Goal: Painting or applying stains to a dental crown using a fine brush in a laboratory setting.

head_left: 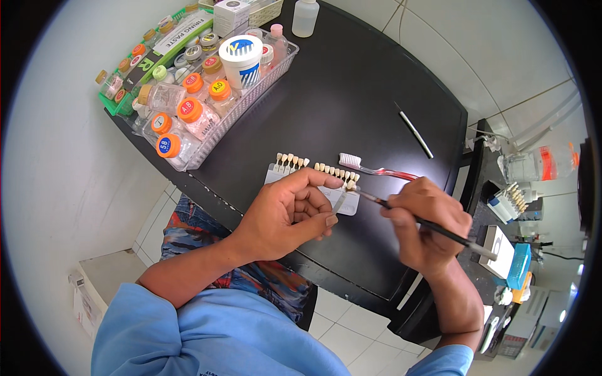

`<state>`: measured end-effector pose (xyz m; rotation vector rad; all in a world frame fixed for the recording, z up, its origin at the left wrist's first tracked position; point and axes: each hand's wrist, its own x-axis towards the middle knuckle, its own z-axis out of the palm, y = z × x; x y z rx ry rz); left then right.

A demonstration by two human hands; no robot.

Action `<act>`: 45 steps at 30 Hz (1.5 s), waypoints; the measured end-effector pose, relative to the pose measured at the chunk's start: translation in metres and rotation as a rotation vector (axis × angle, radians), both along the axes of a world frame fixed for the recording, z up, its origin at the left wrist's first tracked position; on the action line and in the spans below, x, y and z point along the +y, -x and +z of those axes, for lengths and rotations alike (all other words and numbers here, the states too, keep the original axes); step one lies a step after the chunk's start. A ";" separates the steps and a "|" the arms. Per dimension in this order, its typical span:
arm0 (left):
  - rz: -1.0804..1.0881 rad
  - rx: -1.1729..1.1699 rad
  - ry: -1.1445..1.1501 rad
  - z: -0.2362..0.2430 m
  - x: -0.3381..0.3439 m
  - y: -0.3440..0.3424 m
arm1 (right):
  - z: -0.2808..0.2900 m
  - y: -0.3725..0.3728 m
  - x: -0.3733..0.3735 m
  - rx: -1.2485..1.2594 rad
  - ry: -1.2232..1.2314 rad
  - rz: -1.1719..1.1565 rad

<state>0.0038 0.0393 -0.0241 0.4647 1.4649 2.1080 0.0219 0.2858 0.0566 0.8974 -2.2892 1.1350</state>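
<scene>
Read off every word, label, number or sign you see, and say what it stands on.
I won't copy wording, only locate it:
Large letters, readable: long green, black and white package.
Large letter, readable: white round plastic tub.
Letters, readable: orange round plastic caps.
Digits, readable: orange cap with blue centre.
Partly hidden by the left hand: grey flat card.
Too small: white cardboard box; blue shirt.
</scene>
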 end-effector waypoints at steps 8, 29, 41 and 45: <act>-0.019 -0.018 0.018 0.003 0.000 0.001 | 0.005 0.002 -0.001 0.081 -0.066 0.052; -0.102 -0.186 -0.121 0.003 -0.008 0.013 | -0.001 -0.001 0.004 0.008 0.062 0.125; -0.148 -0.238 -0.133 0.008 -0.010 0.014 | -0.001 0.001 0.007 0.038 0.148 -0.106; -0.146 -0.215 -0.109 0.009 -0.009 0.014 | -0.003 0.000 0.009 0.058 0.166 0.082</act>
